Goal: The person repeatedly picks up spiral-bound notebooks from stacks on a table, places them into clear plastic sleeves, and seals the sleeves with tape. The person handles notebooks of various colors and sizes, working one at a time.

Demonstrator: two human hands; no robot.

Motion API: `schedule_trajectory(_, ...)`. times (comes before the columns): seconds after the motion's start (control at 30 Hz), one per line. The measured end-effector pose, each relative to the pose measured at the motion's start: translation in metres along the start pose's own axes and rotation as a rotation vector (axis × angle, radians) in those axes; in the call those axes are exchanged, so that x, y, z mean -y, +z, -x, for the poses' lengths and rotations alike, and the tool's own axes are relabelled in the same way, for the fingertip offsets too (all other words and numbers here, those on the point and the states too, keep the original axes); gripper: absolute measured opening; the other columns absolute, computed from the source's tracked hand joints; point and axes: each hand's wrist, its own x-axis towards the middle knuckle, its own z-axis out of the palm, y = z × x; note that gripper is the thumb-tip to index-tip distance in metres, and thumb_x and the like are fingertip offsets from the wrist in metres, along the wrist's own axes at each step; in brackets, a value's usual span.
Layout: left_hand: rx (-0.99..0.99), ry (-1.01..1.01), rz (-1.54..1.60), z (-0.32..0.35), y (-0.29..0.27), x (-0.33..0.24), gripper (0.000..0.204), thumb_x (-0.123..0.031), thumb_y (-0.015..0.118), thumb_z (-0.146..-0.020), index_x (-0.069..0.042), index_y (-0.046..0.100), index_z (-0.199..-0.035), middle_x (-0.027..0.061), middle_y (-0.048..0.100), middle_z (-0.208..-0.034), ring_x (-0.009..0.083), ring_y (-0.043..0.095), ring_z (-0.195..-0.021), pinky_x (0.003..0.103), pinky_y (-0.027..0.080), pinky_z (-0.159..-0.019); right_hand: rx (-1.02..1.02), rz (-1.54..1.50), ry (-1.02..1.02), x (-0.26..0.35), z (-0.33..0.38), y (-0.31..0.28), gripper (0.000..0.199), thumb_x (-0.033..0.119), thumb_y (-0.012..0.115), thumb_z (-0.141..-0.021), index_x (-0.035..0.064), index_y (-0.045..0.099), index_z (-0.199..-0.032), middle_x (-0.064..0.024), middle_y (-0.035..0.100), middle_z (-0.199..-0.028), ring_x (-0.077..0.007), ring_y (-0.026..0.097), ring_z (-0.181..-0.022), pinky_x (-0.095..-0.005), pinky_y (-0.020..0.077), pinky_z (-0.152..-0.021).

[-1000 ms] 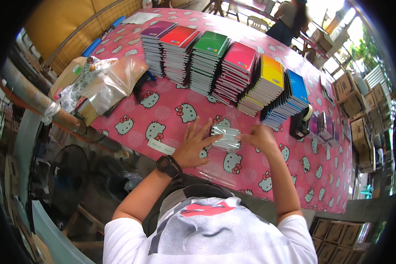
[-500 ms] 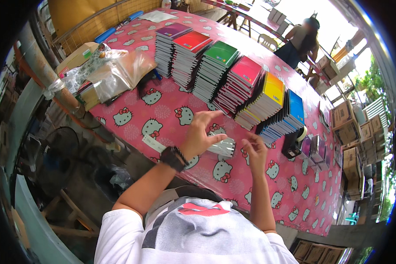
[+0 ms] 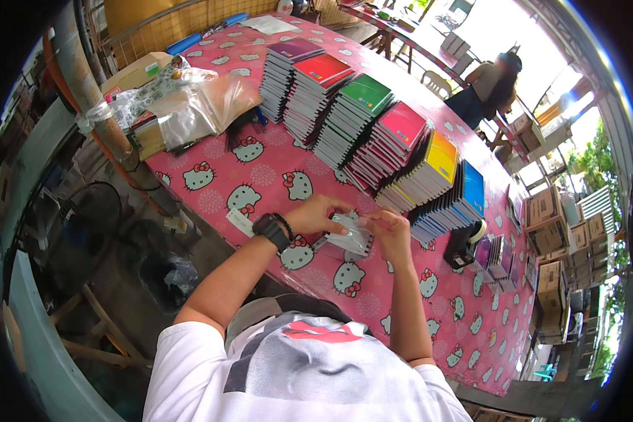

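Observation:
A small spiral notebook (image 3: pixel 353 244) in a clear plastic sleeve lies on the pink patterned tablecloth in front of me, pale side up. My left hand (image 3: pixel 320 215), with a black watch on its wrist, curls over the left side of the sleeve, thumb and fingers closed on it. From the right, my right hand (image 3: pixel 392 235) pinches the plastic at the notebook's upper right edge. Beyond my hands stand stacks of spiral notebooks with purple (image 3: pixel 293 49), red (image 3: pixel 323 69), green (image 3: pixel 364 93), pink (image 3: pixel 401 125), yellow (image 3: pixel 439 156) and blue (image 3: pixel 474 184) covers.
A black tape dispenser (image 3: pixel 464 246) stands right of the blue stack, beside small purple notebooks (image 3: pixel 498 259). Clear plastic sleeves (image 3: pixel 193 116) lie heaped at the left edge, near a rusty pole (image 3: pixel 84 77). Cardboard boxes (image 3: pixel 545 211) are piled at right; another person (image 3: pixel 487 88) stands farther back.
Both hands have closed in on the notebook. The right hand has moved left and now pinches the plastic; the left has lowered its raised fingers onto it. The view has shifted slightly.

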Motion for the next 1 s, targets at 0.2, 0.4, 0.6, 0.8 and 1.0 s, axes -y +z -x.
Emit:
schedule_trajectory(0.2,-0.017,-0.074,0.101,-0.001,0.011,0.011,0.034,-0.018,0.075,-0.073,-0.004,0.068,-0.103,0.0082,0.067,-0.097,0.0137,0.06,-0.09,0.027,0.046,-0.08,-0.079,0.025,-0.202,0.05,-0.006,-0.024,0.017,0.003,0.071,-0.071,0.0009,0.069,-0.089,-0.0057,0.066,-0.085,-0.0139,0.057,-0.077,-0.0273,0.0449,-0.072)
schedule_trajectory(0.4,0.156,-0.208,0.361,-0.012,0.013,0.019,0.044,-0.014,0.074,-0.074,-0.003,0.061,-0.115,0.0079,0.062,-0.113,0.0123,0.057,-0.098,0.027,0.046,-0.085,0.176,-0.202,0.305,-0.028,0.013,-0.006,0.033,0.012,0.074,-0.074,-0.0001,0.065,-0.104,-0.0085,0.066,-0.095,-0.0146,0.059,-0.085,-0.0296,0.0472,-0.077)
schedule_trajectory(0.6,0.082,0.104,-0.034,0.008,-0.002,-0.006,0.054,-0.023,0.074,-0.073,-0.006,0.057,-0.121,0.0112,0.056,-0.124,0.0222,0.047,-0.119,0.038,0.035,-0.101,0.134,-0.152,-0.093,-0.019,0.029,-0.001,0.043,0.023,0.074,-0.074,0.0063,0.065,-0.112,-0.0125,0.059,-0.117,-0.0262,0.05,-0.112,-0.0379,0.0389,-0.094)
schedule_trajectory(0.8,-0.06,0.301,-0.482,0.037,0.018,-0.009,0.039,-0.031,0.07,-0.077,-0.018,0.064,-0.114,-0.0017,0.052,-0.132,0.0261,0.028,-0.136,0.055,0.011,-0.109,0.032,0.386,-0.397,-0.012,0.049,0.009,0.043,0.025,0.072,-0.075,0.0097,0.064,-0.114,-0.012,0.051,-0.131,-0.0333,0.038,-0.126,-0.0423,0.0307,-0.102)
schedule_trajectory(1.0,-0.352,0.281,-0.387,0.04,0.042,0.006,0.025,-0.023,0.067,-0.08,-0.018,0.068,-0.105,-0.0029,0.066,-0.108,0.0199,0.047,-0.118,0.051,0.014,-0.107,-0.191,0.283,-0.275,-0.008,0.056,0.036,0.031,0.017,0.073,-0.073,0.008,0.065,-0.101,-0.0116,0.059,-0.114,-0.0296,0.046,-0.111,-0.0387,0.0369,-0.092)
